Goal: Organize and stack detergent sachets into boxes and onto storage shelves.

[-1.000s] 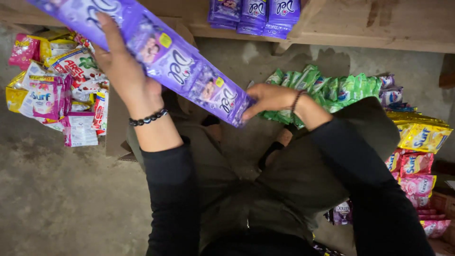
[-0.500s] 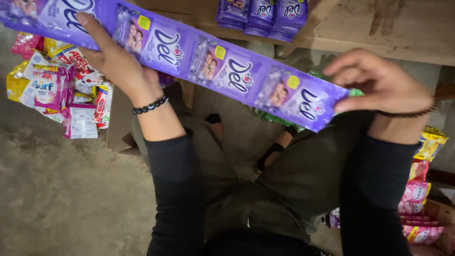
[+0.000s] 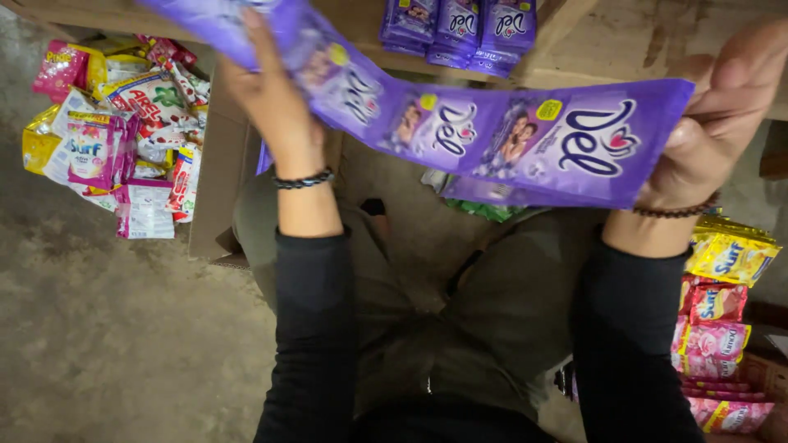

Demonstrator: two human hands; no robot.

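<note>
Purple sachet strip is held stretched between both hands, running from 11 o'clock down to 3 o'clock across the upper frame. Left hand is closed on the strip's upper end near 11 o'clock, fingers wrapped over the top edge, wrist with a black bead bracelet. Right hand at 3 o'clock pinches the last sachet at its end, thumb side in front, fingers behind; it wears a dark bracelet too. The pull from both ends keeps the strip taut and flat, printed faces toward the camera, probably so the joined sachets stay untangled and readable.

More purple sachets hang at 12 o'clock against a wooden shelf, just above the strip, close but apart as far as I can tell. A cardboard box stands just left of the left forearm, its edge near the sleeve. A pile of mixed detergent sachets sits at 10 o'clock on the concrete floor. Yellow and pink sachet packs are stacked at 4 o'clock, beside the right sleeve. Green packets peek out under the strip at centre.

Open room: bare floor at 8 o'clock, and the gap over the lap. Shelf edge crowds the top, packs crowd the right.
</note>
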